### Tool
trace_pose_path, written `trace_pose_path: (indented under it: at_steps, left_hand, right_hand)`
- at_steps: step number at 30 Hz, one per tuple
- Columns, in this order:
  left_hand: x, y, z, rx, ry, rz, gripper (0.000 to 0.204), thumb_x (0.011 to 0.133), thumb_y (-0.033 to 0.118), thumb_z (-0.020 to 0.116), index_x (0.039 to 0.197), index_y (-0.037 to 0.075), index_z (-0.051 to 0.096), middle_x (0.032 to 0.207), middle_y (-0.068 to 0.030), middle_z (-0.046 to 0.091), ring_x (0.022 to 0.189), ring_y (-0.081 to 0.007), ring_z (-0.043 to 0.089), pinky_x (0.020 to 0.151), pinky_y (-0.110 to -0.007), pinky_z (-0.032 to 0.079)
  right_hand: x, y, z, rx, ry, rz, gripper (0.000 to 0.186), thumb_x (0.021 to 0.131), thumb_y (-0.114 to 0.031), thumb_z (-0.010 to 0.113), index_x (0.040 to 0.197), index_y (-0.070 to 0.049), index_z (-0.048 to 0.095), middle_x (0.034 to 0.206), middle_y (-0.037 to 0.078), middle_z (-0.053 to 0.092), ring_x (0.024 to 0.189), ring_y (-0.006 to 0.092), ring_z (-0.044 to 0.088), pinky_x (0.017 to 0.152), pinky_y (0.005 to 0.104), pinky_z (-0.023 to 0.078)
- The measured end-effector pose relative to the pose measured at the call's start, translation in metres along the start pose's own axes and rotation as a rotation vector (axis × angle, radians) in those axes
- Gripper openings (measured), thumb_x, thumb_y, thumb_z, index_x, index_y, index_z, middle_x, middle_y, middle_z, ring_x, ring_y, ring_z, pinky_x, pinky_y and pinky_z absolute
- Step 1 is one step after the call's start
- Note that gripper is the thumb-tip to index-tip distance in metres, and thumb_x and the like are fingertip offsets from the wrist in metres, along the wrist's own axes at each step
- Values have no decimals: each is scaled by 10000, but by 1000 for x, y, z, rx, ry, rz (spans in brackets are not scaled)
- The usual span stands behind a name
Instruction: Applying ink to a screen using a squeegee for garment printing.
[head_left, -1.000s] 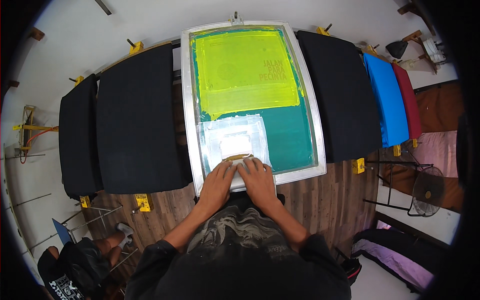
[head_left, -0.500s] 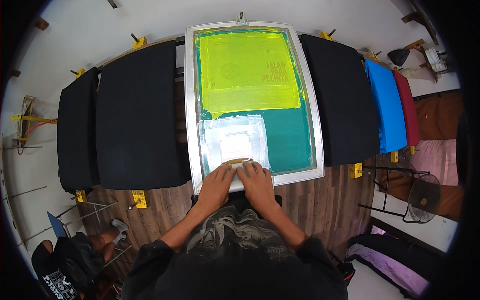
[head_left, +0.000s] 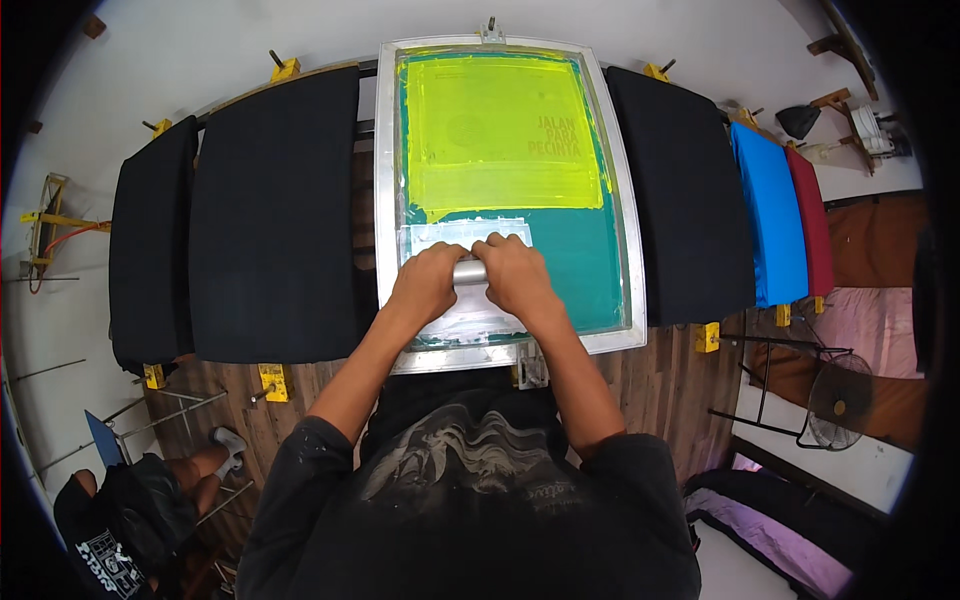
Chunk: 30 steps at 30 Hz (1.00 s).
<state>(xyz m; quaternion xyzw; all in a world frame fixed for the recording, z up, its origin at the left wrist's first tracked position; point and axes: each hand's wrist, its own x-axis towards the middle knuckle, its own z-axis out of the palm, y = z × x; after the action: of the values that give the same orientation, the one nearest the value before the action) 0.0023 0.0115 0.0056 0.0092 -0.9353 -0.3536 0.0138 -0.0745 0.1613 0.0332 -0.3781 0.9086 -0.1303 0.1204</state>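
At the near edge of the screen frame [head_left: 636, 225], a metal bracket [head_left: 530, 368] sits just beside the right forearm. Over the near half of the screen frame, the left hand [head_left: 428, 284] and the right hand [head_left: 511, 276] are curled around a silver bar [head_left: 469, 273], one at each end, its middle showing between them; whether its underside touches the mesh cannot be told. Around it inside the screen frame lie a clear film patch [head_left: 419, 240], partly hidden by the hands, and green mesh [head_left: 575, 275] to its right. Toward the screen frame's far end spreads a yellow-green area [head_left: 490, 120] with faint reddish lettering on its right. A metal hinge [head_left: 491, 35] stands at the far edge. Left of the screen frame are a wide black board [head_left: 275, 215] and a narrower black board [head_left: 153, 250]; right of it stand another black board [head_left: 680, 200], then a blue board [head_left: 768, 215] and a red board [head_left: 811, 220]. Well right of the screen frame is a fan [head_left: 842, 403]; well left, a seated person [head_left: 150, 500].
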Motion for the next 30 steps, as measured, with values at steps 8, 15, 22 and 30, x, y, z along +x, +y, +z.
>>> trace_pose_path:
  at_steps: [8, 15, 22, 30]
  left_hand:
    - [-30, 13, 8, -14, -96, -75, 486, 693, -72, 624, 1168, 32, 624, 1030, -159, 633, 936, -363, 643, 805, -431, 533]
    - [-69, 32, 8, -14, -252, -109, 482, 664, -33, 654, 1141, 19, 616, 1049, -167, 640, 929, -375, 642, 805, -437, 539]
    - [-24, 23, -16, 52, -323, -93, 315, 719, 22, 644, 1033, 49, 661, 959, -170, 650, 901, -359, 648, 785, -454, 527]
    - [-41, 19, 7, 25, -114, 17, 495, 685, -64, 612, 1174, -1, 573, 1137, -193, 608, 1062, -375, 598, 892, -425, 503]
  right_hand:
    - [-29, -7, 13, 54, -19, 10, 262, 702, 21, 646, 953, -51, 649, 941, 119, 622, 920, 322, 600, 714, 423, 549]
    - [-77, -25, 12, 125, -48, 26, 287, 681, 52, 647, 951, -44, 659, 944, 131, 623, 916, 333, 599, 740, 430, 540]
    - [-37, -14, -8, 88, -136, 50, 246, 717, 3, 654, 952, -68, 656, 947, 125, 637, 920, 336, 624, 739, 441, 544]
    - [-51, -15, 15, 67, 35, 81, 322, 718, 44, 608, 1025, -54, 604, 1056, 126, 588, 1004, 348, 572, 749, 434, 553]
